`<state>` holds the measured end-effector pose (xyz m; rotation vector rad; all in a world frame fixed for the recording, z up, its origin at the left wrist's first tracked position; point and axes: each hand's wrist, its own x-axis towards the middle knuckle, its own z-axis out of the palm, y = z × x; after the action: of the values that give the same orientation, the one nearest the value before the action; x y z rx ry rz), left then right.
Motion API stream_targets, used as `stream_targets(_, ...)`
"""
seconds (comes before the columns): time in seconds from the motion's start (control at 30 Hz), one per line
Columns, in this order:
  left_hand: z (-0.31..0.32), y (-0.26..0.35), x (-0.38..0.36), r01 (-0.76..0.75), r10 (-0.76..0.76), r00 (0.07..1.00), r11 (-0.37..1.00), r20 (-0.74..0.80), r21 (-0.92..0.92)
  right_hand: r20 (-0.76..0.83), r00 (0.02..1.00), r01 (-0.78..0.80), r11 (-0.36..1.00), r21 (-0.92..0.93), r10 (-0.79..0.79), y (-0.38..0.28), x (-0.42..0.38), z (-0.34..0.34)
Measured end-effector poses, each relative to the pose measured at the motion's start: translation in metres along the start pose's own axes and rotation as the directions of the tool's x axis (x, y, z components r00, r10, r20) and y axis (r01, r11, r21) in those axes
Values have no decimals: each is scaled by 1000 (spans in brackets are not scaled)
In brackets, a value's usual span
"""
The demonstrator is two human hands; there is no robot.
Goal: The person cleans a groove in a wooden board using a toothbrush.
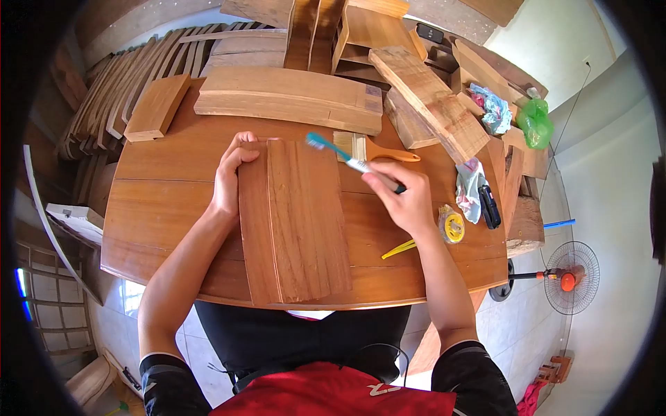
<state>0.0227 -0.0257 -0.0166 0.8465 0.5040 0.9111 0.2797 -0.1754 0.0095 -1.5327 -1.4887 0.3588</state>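
A thick reddish-brown wooden block (305, 222) stands tilted at the near edge of the table, its long side running away from me. My left hand (232, 170) grips its far left corner, fingers curled over the top edge. In my right hand (402, 194) is a toothbrush (347, 159) with a teal neck and a white and dark handle. The brush head points left, above the block's far right corner and apart from it. Behind the toothbrush lies a paintbrush (388, 152) with pale bristles and an orange handle.
A tape measure (451, 224), a yellow stick (399, 249), a cloth (470, 187) and a black tool (490, 208) lie to the right on the table (166, 208). Wooden blocks (291, 97) and a leaning plank (430, 104) stand behind. A fan (570, 279) is at right.
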Motion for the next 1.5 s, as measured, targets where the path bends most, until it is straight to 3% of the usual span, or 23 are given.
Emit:
stream_targets(0.1,-4,-3,4,-2,3,1000,1000,18,-25,113,983,136,990,47,-141,-5,-8,8)
stream_targets(0.13,-5,-4,5,-3,4,1000,999,29,-35,214,939,253,962,108,-271,-11,-10,14)
stream_targets(0.17,-5,-5,5,-10,11,1000,999,26,-39,329,898,241,952,189,-293,-14,-13,17)
stream_targets(0.23,-3,-4,4,-18,19,1000,999,18,-32,364,904,180,972,151,-224,-14,-7,9)
stream_targets(0.33,0,-2,2,-17,17,1000,999,-4,-29,42,999,21,996,89,-25,6,-1,-4)
stream_targets(0.47,4,0,3,10,-9,1000,998,17,-69,275,921,253,961,114,-275,-11,-9,10)
stream_targets(0.57,0,-1,-2,8,-9,999,1000,-44,-27,-50,997,-60,994,-90,56,-8,1,0)
stream_targets(0.6,-7,-5,4,-12,13,999,1000,-46,5,-40,999,-13,1000,-16,12,4,0,-2)
stream_targets(0.7,-1,-3,6,-50,48,997,999,-60,-21,345,903,229,966,122,-257,-10,-8,1)
stream_targets(0.73,2,-4,3,-40,37,997,998,-67,-46,306,910,262,960,102,-281,-9,-4,4)
stream_targets(0.83,-5,-5,5,-32,34,997,999,-68,30,-18,1000,-15,1000,-15,14,6,1,0)
stream_targets(0.87,-8,-7,7,-48,50,998,998,-46,41,58,994,95,995,-4,-95,6,-7,-1)
stream_targets(0.9,-7,-6,8,-49,50,998,998,-42,28,182,908,377,926,35,-377,1,-7,4)
stream_targets(0.97,-6,-8,7,-39,39,999,999,-35,0,333,901,289,957,17,-278,-17,-12,14)
stream_targets(1.0,-5,-8,7,-35,36,998,999,-45,19,253,930,281,959,-27,-265,-17,-8,14)
stream_targets(1.03,-5,-7,7,-33,35,998,999,-55,40,-5,946,322,945,-52,-323,-3,-3,23)
stream_targets(1.1,-5,-5,4,-30,33,997,998,-68,46,-116,975,187,981,-41,-191,2,-4,26)
stream_targets(1.17,-2,-4,4,-26,27,998,999,-64,20,68,924,381,921,-73,-377,-5,-15,30)
stream_targets(1.2,-3,-7,5,-33,34,998,999,-56,24,177,898,435,870,-232,-402,-20,-15,29)
stream_targets(1.3,-10,-6,8,-44,46,998,998,-46,48,-128,926,326,924,-197,-354,-1,2,37)
stream_targets(1.33,-9,-5,5,-45,48,997,998,-59,42,-109,935,301,916,-264,-338,-1,2,34)
stream_targets(1.43,5,5,-4,-4,9,995,999,-102,49,57,846,527,817,-234,-530,-23,-11,43)
stream_targets(1.5,4,-2,2,-46,47,997,999,-65,15,-40,902,398,865,-306,-430,-8,-1,37)
